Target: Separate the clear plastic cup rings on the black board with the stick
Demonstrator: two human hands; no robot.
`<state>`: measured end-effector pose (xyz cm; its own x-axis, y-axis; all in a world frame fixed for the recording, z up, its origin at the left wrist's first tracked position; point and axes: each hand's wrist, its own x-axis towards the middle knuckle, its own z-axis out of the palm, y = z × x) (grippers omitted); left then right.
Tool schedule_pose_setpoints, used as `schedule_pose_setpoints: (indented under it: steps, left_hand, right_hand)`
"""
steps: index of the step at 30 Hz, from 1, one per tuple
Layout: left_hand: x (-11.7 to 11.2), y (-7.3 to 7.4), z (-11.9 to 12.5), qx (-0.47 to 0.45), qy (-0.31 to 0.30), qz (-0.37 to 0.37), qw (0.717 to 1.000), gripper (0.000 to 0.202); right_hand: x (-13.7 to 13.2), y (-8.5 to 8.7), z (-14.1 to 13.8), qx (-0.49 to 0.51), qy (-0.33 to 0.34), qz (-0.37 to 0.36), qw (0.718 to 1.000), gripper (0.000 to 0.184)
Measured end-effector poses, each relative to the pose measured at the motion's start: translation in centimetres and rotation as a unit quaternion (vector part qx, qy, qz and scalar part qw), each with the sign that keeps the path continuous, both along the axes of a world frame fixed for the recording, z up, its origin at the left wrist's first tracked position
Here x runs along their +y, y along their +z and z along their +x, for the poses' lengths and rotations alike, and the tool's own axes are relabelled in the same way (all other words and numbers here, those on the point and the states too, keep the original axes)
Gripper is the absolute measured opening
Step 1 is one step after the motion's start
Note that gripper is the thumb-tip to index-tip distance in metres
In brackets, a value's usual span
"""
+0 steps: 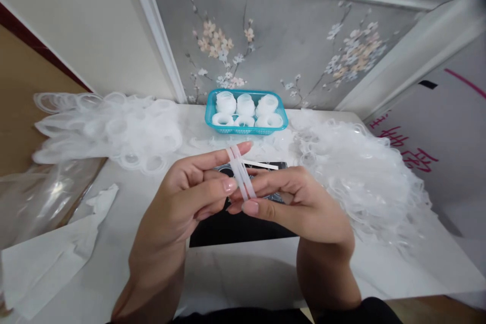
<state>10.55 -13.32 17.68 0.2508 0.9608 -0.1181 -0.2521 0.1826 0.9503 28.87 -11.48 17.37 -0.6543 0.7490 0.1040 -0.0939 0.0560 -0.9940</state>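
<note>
Pale tabletop with faint veining, against a grey floral panel in a white frame at the far side. Held edge-on above near centre, between both hands: a few thin white rings, slanting from far left to near right. At left hand, index finger outstretched behind the far end of the rings, thumb tip pressed close to their left edge; cannot tell whether looped around the finger. At right hand, near end pinched between thumb and fingers, remaining fingers curled. Directly below, partly covered by both hands: black mat, with a narrow white strip toward its far edge. Farther out, past the fingertips: blue basket with ring stacks inside, in two rows of three. To the left, a broad left heap of translucent rings; nearer, crumpled white paper beside clear plastic. To the right, a similar right heap, spread toward a pale board with red writing.
</note>
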Motion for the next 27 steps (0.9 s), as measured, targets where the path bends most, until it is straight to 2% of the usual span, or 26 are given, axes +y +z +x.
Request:
schedule_pose_setpoints:
  steps: [7, 14, 23, 27]
  left_hand:
    - [-0.2, 0.0, 0.3, 0.031, 0.011, 0.012, 0.999, 0.054]
    - [-0.4, 0.2, 0.9, 0.045, 0.056, 0.012, 0.997, 0.052]
    - [-0.5, 0.5, 0.7, 0.032, 0.044, 0.017, 0.998, 0.05]
    - [-0.6, 0.6, 1.1, 0.047, 0.071, 0.029, 0.996, 0.049]
  right_hand:
    - [0.0, 0.0, 0.0, 0.004, -0.001, 0.014, 1.0, 0.014]
    - [-0.1, -0.1, 0.1, 0.002, -0.001, 0.022, 1.0, 0.017]
    - [0.0, -0.2, 0.0, 0.003, 0.0, 0.019, 1.0, 0.014]
    - [-0.1, -0.1, 0.0, -0.018, -0.01, 0.036, 0.999, 0.014]
